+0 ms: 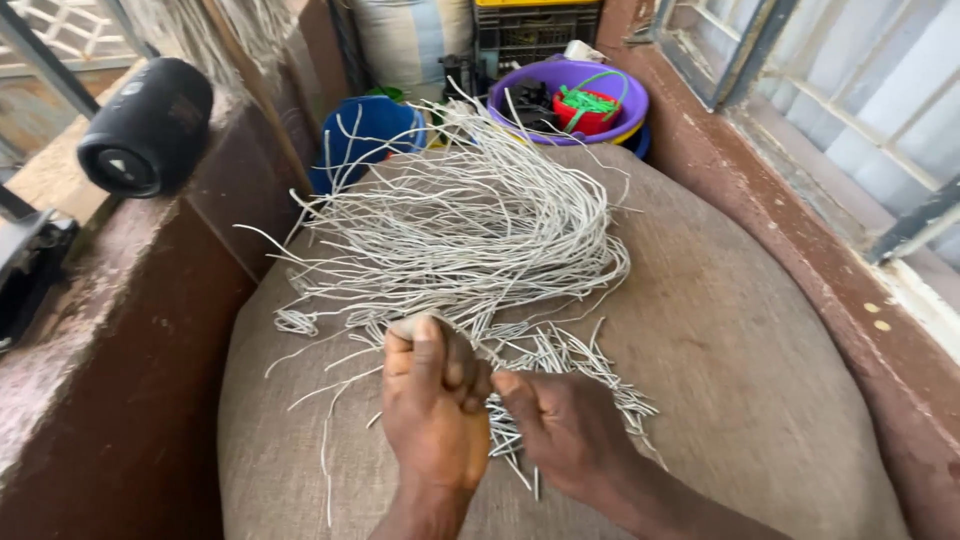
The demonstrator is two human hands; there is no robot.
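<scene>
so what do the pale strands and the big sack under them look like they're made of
Strands: probably thin plastic-coated wire or stiff cord, matte whitish grey; they keep their bends and curl. Sack: coarse woven cloth like burlap, dull brown, weave visible. Both hands, left and right, grip the strands.

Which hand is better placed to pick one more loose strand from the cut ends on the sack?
Probably the right hand: it lies on the cut ends of the pale strands, while the left hand is fisted around a gathered bunch.

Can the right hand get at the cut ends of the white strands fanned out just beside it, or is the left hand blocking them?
Probably yes. The right hand already lies among the strand ends on the sack; the left hand grips the bundle further left, clear of them.
</scene>
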